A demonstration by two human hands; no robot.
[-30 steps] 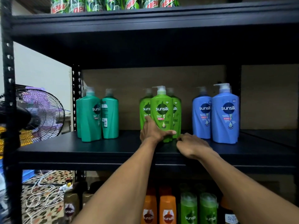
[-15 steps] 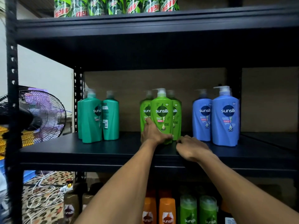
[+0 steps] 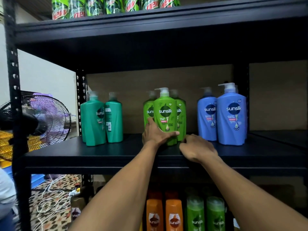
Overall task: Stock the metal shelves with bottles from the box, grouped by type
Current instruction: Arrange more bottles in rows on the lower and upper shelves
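L hand (image 3: 158, 135) grips front green bottle (image 3: 165, 110) low; thumb now across its face, unlike 0.5 s ago. Bottle upright on shelf (image 3: 100, 154), just left of R hand (image 3: 198, 147), which rests loose-curled, holding nothing. Judged: final squaring, placement near done.

Matt black metal shelf (image 3: 100, 152); glossy plastic green bottle (image 3: 165, 114); glossy plastic blue bottle (image 3: 231, 117).

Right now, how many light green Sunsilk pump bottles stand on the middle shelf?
3: the front light green plastic pump bottle, gripped by the left hand; one behind on its left; one behind on its right. Others may be hidden behind.
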